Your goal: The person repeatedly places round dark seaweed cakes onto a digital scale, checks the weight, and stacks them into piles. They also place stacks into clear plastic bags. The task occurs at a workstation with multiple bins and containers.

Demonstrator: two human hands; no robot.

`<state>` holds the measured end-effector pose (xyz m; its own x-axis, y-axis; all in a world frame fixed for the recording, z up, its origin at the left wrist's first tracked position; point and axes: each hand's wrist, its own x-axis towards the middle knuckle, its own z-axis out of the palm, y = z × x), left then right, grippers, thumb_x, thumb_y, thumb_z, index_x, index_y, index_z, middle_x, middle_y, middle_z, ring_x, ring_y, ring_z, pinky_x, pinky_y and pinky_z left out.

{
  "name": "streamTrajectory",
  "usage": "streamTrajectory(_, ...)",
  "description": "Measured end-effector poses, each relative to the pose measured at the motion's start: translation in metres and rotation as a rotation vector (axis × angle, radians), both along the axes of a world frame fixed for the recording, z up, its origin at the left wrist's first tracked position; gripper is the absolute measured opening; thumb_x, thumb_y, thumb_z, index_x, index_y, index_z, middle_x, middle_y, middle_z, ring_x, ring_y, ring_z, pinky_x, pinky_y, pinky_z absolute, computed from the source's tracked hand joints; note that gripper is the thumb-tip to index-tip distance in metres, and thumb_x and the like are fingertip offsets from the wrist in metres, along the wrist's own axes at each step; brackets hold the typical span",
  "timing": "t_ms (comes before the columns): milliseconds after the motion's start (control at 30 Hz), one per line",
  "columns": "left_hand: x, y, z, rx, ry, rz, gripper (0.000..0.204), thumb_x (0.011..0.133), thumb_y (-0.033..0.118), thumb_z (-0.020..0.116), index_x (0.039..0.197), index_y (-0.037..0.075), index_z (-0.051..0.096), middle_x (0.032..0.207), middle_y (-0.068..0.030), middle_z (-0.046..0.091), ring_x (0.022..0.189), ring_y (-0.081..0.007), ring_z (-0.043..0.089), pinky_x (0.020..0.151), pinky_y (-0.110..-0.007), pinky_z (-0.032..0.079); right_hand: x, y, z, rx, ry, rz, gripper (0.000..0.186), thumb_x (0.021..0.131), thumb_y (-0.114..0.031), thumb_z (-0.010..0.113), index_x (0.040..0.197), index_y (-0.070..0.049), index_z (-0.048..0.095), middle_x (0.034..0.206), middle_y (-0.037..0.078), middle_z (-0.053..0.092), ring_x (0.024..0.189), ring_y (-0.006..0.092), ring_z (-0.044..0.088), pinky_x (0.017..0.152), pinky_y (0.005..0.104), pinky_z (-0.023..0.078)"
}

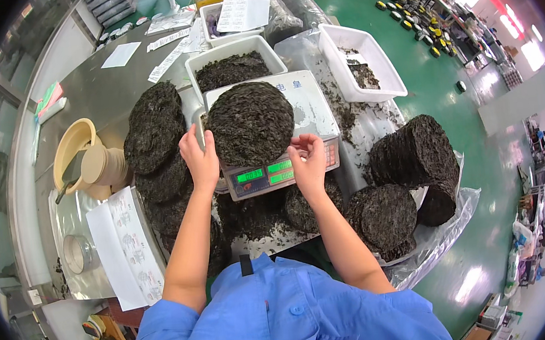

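Observation:
A round, dark cake of dried seaweed [251, 123] lies on the white pan [315, 100] of a digital scale, whose green display [250, 175] is lit. At the cake's left edge is my left hand [201, 160], thumb toward the rim and fingers apart. My right hand [309, 160] is by the lower right rim, fingers loosely bent and thumb apart; it seems to touch the edge lightly. Neither hand visibly grips the cake. Overlapping seaweed cakes [153, 126] rest left of the scale. More cakes [382, 215] are stacked at the right.
Behind the scale stands a white tub [236, 68] of loose seaweed; another white tub [378, 74] with scraps is at right. A tall seaweed stack [411, 150] sits on plastic sheeting. Cream basins [77, 146], papers [123, 250] and a glass jar [78, 253] occupy the left side.

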<state>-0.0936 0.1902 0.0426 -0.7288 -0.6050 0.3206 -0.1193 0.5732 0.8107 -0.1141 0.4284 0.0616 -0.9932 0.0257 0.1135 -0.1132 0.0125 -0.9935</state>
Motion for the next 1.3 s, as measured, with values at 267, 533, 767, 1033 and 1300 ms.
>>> streamTrajectory(267,0.012,0.019,0.034,-0.435,0.005,-0.324,0.098,0.073,0.057,0.076,0.146,0.002,0.039,0.152,-0.0178,0.034,0.143,-0.0382,0.027,0.117,-0.051,0.022,0.071,0.029,-0.032,0.482,-0.028,0.137,0.025,0.083,-0.003,0.068,0.106,-0.003,0.058,0.101,0.011,0.062,0.097,0.0266,0.060,0.084,0.0356,0.049)
streamTrajectory(533,0.013,0.019,0.054,-0.596,-0.122,-0.686,0.077,0.064,0.034,0.086,0.132,0.010,0.059,0.143,-0.0104,0.052,0.134,-0.0320,0.045,0.111,-0.045,0.036,0.121,0.101,-0.135,1.423,-0.079,0.298,0.116,0.051,-0.038,0.093,0.145,-0.002,0.035,0.149,0.023,0.036,0.139,0.0397,0.034,0.112,0.0503,0.031)
streamTrajectory(767,0.003,0.014,0.088,-0.561,-0.315,-0.785,0.069,0.071,0.025,0.079,0.134,0.011,0.057,0.141,-0.0103,0.053,0.132,-0.0291,0.047,0.109,-0.044,0.039,0.105,0.130,-0.125,1.269,-0.054,0.488,0.097,0.060,-0.041,0.087,0.141,-0.005,0.046,0.149,0.024,0.038,0.137,0.0401,0.037,0.109,0.0493,0.038)
streamTrajectory(1033,0.023,0.036,0.129,-0.865,0.122,-0.461,0.061,0.079,-0.002,0.055,0.139,0.007,0.051,0.143,-0.0100,0.052,0.135,-0.0292,0.045,0.114,-0.044,0.033,0.150,0.133,-0.080,1.007,0.242,-0.001,0.050,0.083,-0.004,0.059,0.133,-0.002,0.052,0.136,0.018,0.053,0.128,0.0344,0.049,0.108,0.0431,0.041)
streamTrajectory(1300,0.079,0.021,0.119,0.194,0.600,-0.156,0.037,0.102,0.013,0.052,0.132,-0.008,0.041,0.131,-0.0158,0.054,0.117,-0.0201,0.052,0.105,-0.035,0.038,0.151,0.155,-0.037,0.175,-0.001,-0.333,0.039,0.091,-0.004,0.063,0.128,0.001,0.055,0.123,0.013,0.060,0.115,0.0234,0.056,0.102,0.0341,0.042)
